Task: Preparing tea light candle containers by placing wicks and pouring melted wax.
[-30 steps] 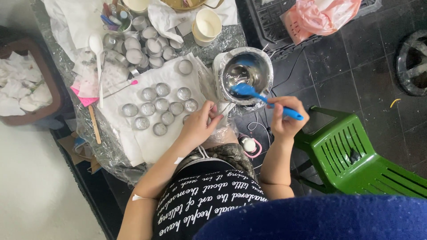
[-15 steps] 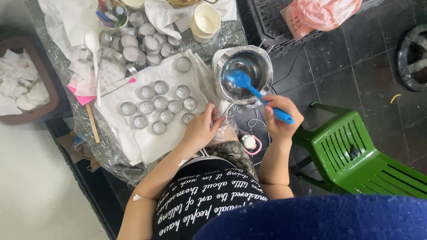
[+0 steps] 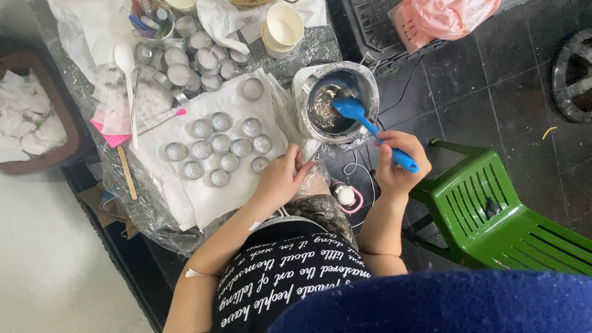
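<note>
- Hands first: right hand (image 3: 394,161) clamps the blue spatula (image 3: 370,128); left hand (image 3: 280,179) closes on the pot's handle (image 3: 308,150).
- Spatula blade sits inside the foil-lined pot (image 3: 336,102), stirring shiny melt.
- Small tin cups (image 3: 221,148) wait on white paper beyond, seemingly unfilled.
- Farther back, more cups (image 3: 185,58) look filled white — job partway, I'd say.

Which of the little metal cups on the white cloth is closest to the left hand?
The cup at the lower right end of the group, just left of the left hand; the others lie farther up and left on the cloth.
</note>
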